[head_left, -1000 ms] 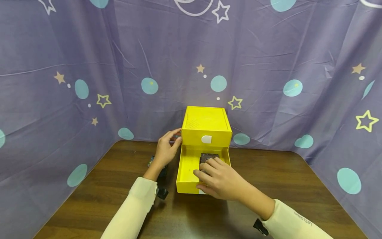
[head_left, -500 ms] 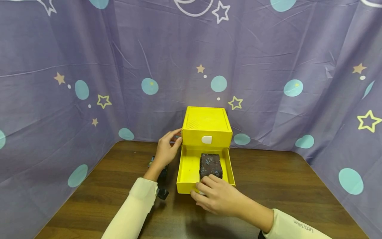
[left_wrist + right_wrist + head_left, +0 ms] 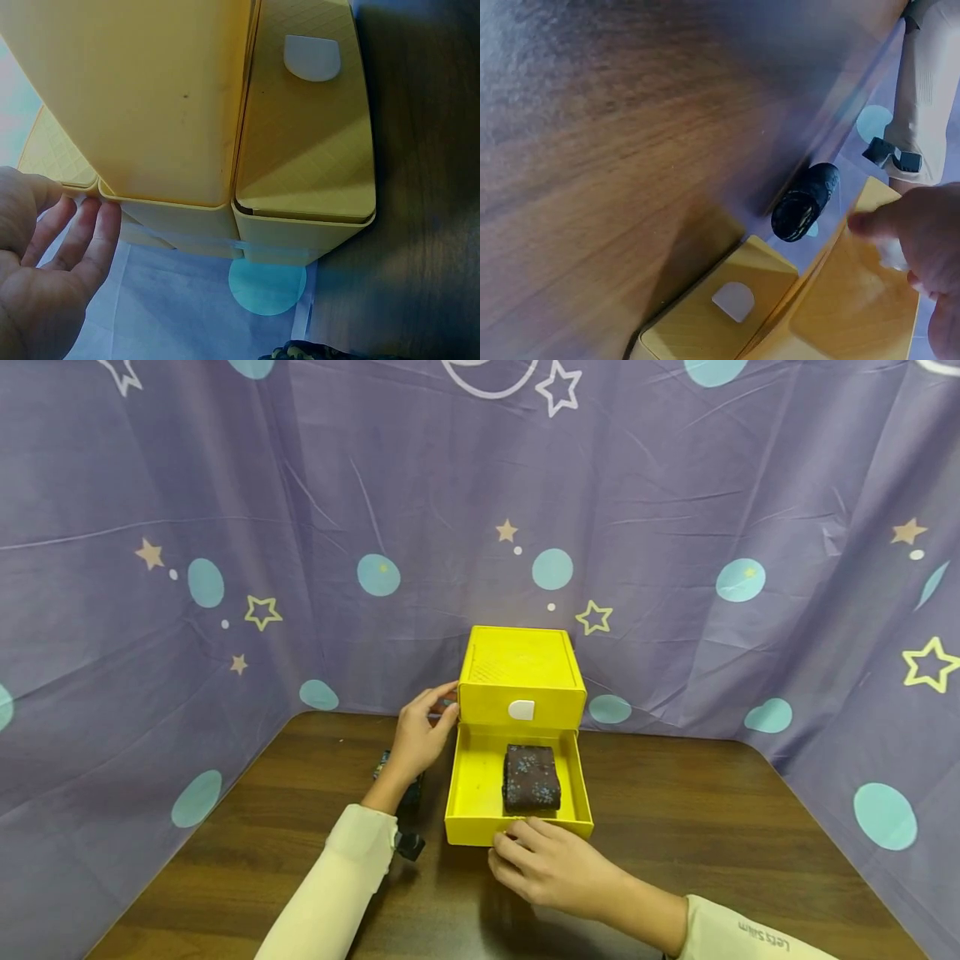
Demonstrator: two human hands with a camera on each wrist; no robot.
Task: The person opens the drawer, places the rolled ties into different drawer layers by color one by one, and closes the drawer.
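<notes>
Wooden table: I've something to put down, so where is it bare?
Bare: wooden table between yellow drawer unit, right sleeve and curtain; leftward, between dark roll and curtain. Crowded: before the open drawer, with the right hand; unit's left side, with left hand and roll.

The right hand (image 3: pixel 551 868) blocks most of the tab (image 3: pixel 892 255) on the drawer (image 3: pixel 468 831), so I can't tell whether the fingers grip it. In the right wrist view that hand is blurred and runs off the right edge. The left hand (image 3: pixel 418 739) is cut by the left edge in its own wrist view. From the head, the left wrist hides the middle of a dark roll (image 3: pixel 817 189) — its pattern too small to read. Both sleeves (image 3: pixel 330 877) leave at the bottom.
</notes>
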